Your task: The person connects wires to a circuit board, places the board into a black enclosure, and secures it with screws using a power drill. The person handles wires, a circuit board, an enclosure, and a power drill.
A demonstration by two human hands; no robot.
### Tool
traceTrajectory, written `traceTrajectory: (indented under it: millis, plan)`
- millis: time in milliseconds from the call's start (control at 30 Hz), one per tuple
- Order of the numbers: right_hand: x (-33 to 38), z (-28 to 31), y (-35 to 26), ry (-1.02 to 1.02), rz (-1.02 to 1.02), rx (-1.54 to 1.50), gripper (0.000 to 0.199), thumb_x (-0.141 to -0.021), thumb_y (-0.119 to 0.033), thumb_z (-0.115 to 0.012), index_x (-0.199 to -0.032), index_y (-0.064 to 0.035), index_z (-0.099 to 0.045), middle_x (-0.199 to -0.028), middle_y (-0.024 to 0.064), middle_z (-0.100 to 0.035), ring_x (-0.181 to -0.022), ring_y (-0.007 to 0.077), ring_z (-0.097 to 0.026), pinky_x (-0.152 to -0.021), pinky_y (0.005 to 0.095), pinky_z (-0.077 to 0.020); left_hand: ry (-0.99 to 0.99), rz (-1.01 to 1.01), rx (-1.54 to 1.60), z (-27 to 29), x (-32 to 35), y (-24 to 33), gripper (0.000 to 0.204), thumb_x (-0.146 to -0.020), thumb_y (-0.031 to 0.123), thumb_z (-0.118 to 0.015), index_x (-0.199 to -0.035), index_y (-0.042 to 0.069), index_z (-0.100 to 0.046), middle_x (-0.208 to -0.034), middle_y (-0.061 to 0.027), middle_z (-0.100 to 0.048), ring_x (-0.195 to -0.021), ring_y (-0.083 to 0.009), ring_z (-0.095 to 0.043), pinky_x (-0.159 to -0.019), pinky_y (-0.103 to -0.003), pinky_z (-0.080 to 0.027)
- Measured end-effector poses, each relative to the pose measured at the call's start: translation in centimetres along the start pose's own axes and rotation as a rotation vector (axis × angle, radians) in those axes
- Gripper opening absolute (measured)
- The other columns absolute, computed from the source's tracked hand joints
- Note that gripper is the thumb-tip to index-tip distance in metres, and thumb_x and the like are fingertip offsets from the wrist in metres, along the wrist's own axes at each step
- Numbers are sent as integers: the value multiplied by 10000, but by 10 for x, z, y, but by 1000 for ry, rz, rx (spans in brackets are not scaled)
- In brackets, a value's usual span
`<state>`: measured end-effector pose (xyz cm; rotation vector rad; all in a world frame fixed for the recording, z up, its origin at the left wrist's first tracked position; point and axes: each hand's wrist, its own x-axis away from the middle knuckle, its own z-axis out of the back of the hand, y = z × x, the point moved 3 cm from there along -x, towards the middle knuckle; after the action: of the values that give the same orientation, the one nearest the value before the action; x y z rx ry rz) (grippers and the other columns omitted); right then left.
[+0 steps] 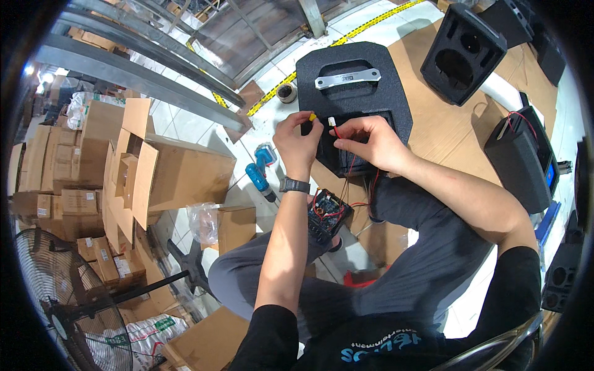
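Observation:
My left hand (298, 143) pinches a small yellow piece (313, 117), too small to make out fully. Close by on the right, my right hand (371, 141) grips a white plug connector (332, 122) with red and dark wires (352, 166) trailing down. Both hands are over the opening of a black speaker cabinet (377, 57) with a silver handle (348, 78). The wires run toward a circuit board module (328, 210) beside my leg, where red wires are bunched on top.
A blue cordless drill (258, 176) lies on the tiled floor left of the cabinet. Cardboard boxes (179, 176) and a black fan (71, 303) stand left. More speaker cabinets (463, 55) are at right on flattened cardboard (436, 142). A small round tub (286, 93) sits beyond my left hand.

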<state>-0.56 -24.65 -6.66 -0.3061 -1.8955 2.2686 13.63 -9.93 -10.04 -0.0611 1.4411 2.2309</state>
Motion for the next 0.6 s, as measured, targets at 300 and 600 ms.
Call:
traceTrajectory:
  millis: [300, 600]
  plan:
    - [0, 8, -3, 63, 69, 166, 168, -879, -108, -848, -1016, -29, -790, -851, 47, -732, -751, 94, -672, -693, 279, -527, 48, 120, 101, -6, 6, -28, 271, -800, 223, -882, -1022, 90, -800, -1284, -185, -654, -1245, -333, -598, -1088, -445, -445]
    - [-5, 6, 7, -53, -107, -26, 189, -885, -104, -841, -1031, 6, -793, -897, 67, -780, -751, 91, -712, -690, 257, -573, 140, 44, -34, 14, 20, -5, 313, -804, 144, -830, -1081, 34, -736, -1183, -154, -669, -1168, -335, -617, -1036, -435, -459]
